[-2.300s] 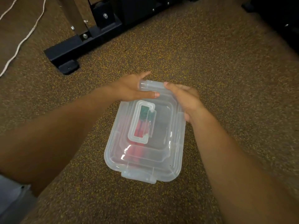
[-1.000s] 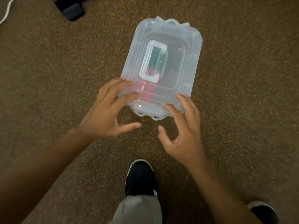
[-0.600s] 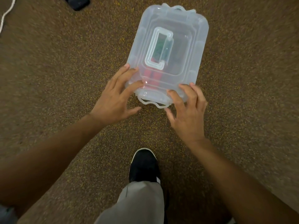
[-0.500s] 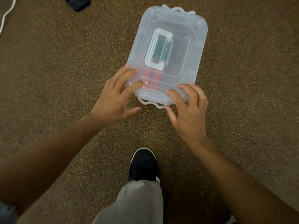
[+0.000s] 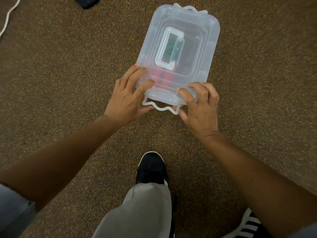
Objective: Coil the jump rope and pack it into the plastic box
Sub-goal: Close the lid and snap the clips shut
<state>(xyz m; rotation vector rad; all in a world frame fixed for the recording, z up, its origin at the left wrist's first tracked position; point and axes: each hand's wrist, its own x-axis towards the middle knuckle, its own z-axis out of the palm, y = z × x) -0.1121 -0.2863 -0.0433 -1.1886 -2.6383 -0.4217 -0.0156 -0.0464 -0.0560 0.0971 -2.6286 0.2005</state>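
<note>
Plastic box (image 5: 204,48) sits on the carpet floor (image 5: 60,83), straight ahead of my feet, lid (image 5: 192,40) on. Its long axis runs away from me, tilted slightly to the right at the far end. Jump rope (image 5: 162,78) already inside: red handles and something green show blurred through the clear lid, under the recessed carry handle (image 5: 169,48).

Near short end faces me, and both hands are on it. Left hand (image 5: 127,98) spread half open, fingers flat on the near-left corner of the lid, thumb down by the wavy latch (image 5: 160,107). Right hand (image 5: 199,107) curled over the near-right corner, index finger on the lid edge, thumb under the latch tip. Neither hand has closed around anything; they press and pinch.

The latch hangs out toward me, apparently not snapped up yet. My guess: the next move is a push of that flap up and away from me, along the box's long axis. Both hands equally near. Far-end latch (image 5: 188,7) looks folded in, hard to confirm.

Black shoe (image 5: 151,167) just behind my hands.
</note>
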